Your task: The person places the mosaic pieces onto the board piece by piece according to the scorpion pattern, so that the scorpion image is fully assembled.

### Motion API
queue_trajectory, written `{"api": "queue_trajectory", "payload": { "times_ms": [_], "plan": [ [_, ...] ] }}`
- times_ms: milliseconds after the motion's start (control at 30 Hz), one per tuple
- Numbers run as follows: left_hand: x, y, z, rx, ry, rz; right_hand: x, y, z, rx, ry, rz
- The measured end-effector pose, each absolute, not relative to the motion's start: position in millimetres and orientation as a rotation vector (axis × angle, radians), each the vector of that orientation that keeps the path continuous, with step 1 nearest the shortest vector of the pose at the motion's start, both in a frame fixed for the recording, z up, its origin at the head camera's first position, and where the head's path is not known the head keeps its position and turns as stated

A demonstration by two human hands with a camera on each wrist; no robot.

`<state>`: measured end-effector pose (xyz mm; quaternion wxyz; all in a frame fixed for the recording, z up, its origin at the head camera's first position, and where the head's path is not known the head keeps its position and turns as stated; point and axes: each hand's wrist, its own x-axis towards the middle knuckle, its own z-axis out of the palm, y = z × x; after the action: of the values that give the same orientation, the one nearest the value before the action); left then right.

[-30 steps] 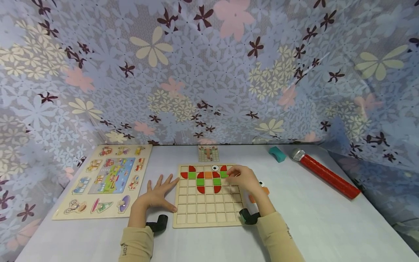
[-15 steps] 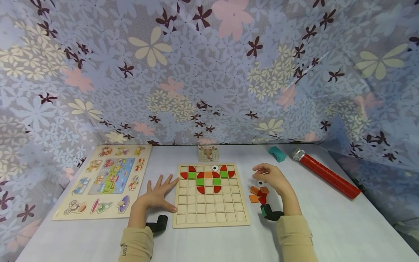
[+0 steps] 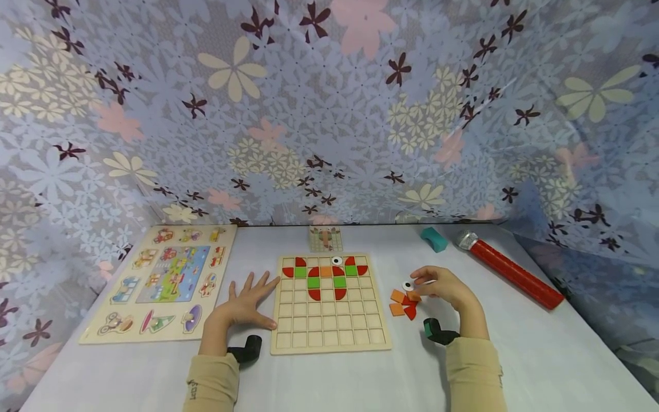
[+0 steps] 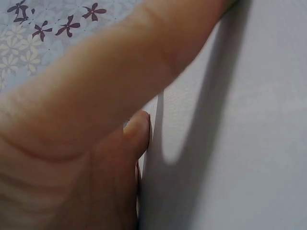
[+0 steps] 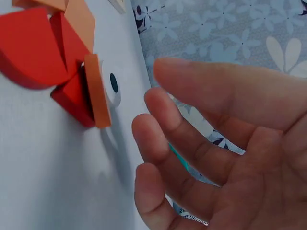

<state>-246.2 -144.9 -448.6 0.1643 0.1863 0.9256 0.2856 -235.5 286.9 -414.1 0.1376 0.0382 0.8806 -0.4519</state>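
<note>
A wooden grid board point(image 3: 329, 323) lies mid-table, with red quarter-rounds, green squares, an orange square and a round eye tile point(image 3: 337, 261) in its upper cells. My left hand point(image 3: 244, 306) rests with spread fingers at the board's left edge, thumb and a fingertip touching it. To the board's right is a small pile of loose tiles: orange squares point(image 3: 397, 309), a red quarter-round point(image 5: 29, 48), other red tiles and an eye tile point(image 5: 112, 84). My right hand point(image 3: 445, 286) hovers just right of this pile, fingers loosely bent, holding nothing; a gap shows between fingertips and tiles.
A pattern card point(image 3: 326, 238) stands behind the board. A picture peg puzzle point(image 3: 128, 297) lies at the left. At the back right are a teal block point(image 3: 434, 240) and a red microphone point(image 3: 509, 272). A floral cloth hangs behind the table.
My right hand has let go of a red quarter-round in the board's upper right and moved right to the loose tiles. The left hand stays in place.
</note>
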Motion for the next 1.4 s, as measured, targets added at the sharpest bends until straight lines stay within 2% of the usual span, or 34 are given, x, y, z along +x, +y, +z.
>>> {"api": "queue_trajectory", "payload": {
  "times_ms": [900, 1400],
  "plan": [
    [-249.9, -147.6, -453.6, 0.531, 2.636, 0.831, -241.4, 287.3, -428.1, 0.189, 2.604, -1.114],
    [-248.5, -145.5, -451.2, 0.528, 2.635, 0.843, -241.3, 280.2, -419.7, 0.086, 2.542, -1.497]
  ]
}}
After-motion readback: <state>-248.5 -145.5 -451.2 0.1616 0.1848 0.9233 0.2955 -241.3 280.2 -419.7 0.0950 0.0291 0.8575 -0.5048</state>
